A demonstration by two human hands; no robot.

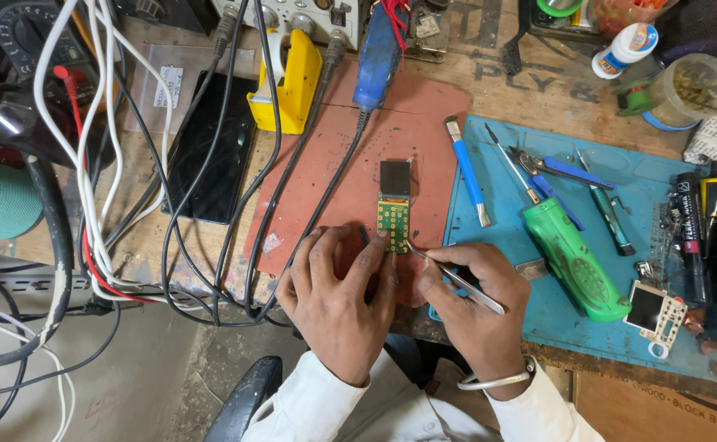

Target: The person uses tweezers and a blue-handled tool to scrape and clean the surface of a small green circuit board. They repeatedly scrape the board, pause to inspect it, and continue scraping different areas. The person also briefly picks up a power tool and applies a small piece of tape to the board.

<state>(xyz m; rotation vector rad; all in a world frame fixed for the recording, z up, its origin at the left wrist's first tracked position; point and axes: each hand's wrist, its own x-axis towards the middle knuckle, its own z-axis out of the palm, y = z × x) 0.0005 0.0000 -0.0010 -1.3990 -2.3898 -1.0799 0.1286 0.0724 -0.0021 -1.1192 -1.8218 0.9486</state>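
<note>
The circuit board (393, 209) lay at the centre of the frame on a reddish mat (350, 176) spread over the table (489, 74). It was a narrow strip, with a dark square screen at its upper end and a green keypad section with gold contacts at its lower end. Its long axis ran almost vertically in the frame, screen end pointing toward the top edge and keypad end toward the person. The left hand (338, 290) rested on the mat just below and left of the board, its fingers (372, 250) extended narrowly, with a fingertip pressed against the lower left edge of the keypad section, apparently to steady the board. The right hand (477, 299) sat at lower centre-right, its fingers closed around metal tweezers (455, 277) held like a pen; the tweezer tips met the lower right corner of the board. This two-sided contact appeared to pin the board for fine work. On the blue mat (489, 245) to the right lay a blue-handled brush (467, 170), a green screwdriver (575, 254), and a small white-framed display module (657, 311), all near the right hand. A yellow tape dispenser (289, 90) stood above the reddish mat, and a dark phone (209, 151) lay at its left.
</note>
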